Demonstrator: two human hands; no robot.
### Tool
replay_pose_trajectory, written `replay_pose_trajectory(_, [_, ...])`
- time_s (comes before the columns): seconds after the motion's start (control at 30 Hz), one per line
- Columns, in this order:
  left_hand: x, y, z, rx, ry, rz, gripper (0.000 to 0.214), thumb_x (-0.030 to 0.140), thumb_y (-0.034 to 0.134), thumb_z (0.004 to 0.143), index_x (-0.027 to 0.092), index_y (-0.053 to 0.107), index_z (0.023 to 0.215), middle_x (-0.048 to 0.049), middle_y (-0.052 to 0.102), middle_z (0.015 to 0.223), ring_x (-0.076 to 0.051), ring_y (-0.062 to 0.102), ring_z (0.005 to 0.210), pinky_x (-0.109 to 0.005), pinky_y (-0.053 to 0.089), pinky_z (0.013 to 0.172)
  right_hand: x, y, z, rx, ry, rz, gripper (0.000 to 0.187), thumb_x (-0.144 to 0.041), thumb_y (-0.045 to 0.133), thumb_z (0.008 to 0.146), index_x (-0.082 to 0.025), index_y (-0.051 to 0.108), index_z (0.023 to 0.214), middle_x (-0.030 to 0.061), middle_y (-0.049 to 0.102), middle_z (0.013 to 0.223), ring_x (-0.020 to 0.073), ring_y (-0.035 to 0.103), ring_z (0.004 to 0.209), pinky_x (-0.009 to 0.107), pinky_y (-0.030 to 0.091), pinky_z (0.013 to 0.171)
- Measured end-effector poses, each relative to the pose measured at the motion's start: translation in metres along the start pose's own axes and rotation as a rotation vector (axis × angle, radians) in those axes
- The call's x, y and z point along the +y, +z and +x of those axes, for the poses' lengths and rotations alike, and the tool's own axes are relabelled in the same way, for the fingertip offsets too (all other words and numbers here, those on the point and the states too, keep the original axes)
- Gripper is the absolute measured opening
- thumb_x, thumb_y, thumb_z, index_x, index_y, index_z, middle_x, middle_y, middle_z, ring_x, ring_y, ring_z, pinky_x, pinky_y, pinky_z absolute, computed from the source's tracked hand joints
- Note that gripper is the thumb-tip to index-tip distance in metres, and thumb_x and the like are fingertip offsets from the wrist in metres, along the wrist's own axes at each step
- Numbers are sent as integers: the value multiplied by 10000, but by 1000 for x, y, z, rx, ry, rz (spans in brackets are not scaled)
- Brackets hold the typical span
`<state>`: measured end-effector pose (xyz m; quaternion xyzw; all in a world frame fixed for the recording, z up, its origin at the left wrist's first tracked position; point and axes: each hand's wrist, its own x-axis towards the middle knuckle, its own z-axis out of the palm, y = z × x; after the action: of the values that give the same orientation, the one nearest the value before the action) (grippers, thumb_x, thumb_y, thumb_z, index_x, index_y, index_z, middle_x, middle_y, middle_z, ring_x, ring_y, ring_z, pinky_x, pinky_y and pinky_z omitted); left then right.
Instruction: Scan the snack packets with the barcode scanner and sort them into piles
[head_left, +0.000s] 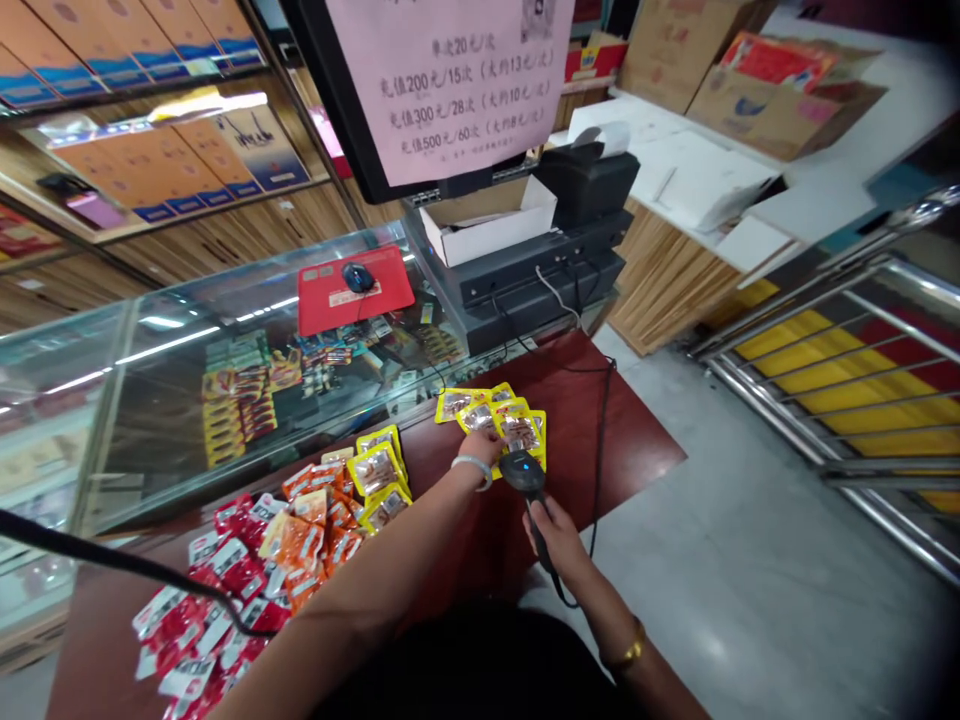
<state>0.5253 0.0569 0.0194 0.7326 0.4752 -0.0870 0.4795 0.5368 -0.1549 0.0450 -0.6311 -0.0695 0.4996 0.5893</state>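
My right hand (553,535) is wrapped round the handle of a black barcode scanner (523,470), whose head glows blue and points at a row of yellow snack packets (517,420) on the dark red counter (622,430). My left hand (484,447), with a pale bracelet at the wrist, rests on those yellow packets; its fingers are mostly hidden behind the scanner. More yellow packets (379,470) lie to the left, then orange ones (315,530) and a pile of red ones (217,600).
A glass display case (187,390) runs along the counter's far side, with a red mouse pad and mouse (358,277) on top. A black till with an open white box (487,225) stands behind. The scanner cable (600,450) crosses the counter. Steel railings (840,380) are at right.
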Motion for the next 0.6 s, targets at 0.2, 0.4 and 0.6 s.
replay_pose_trajectory(0.2, [-15,7,-7,59,41,-316,124,266,625,797,174,572,732,41,573,612,-76,515,513,-194,423,529,8,-2,-1,-41,22,-10,522,-692,570,777,-209,514,965,-65,480,581,70,388,400,182,313,364])
replay_pose_trajectory(0.4, [-68,-24,-48,15,88,-727,291,401,672,742,185,479,721,84,494,504,-49,431,370,-173,346,403,6,19,-6,-203,22,-139,575,-698,545,784,-202,500,1073,-84,458,544,73,354,373,188,295,357])
replay_pose_trajectory(0.6, [-135,-62,-91,196,15,-895,323,394,723,666,190,475,705,101,462,455,-43,393,340,-169,298,378,7,60,-8,-449,-30,-296,461,-609,507,872,-186,526,1057,-66,472,574,80,377,419,189,304,392])
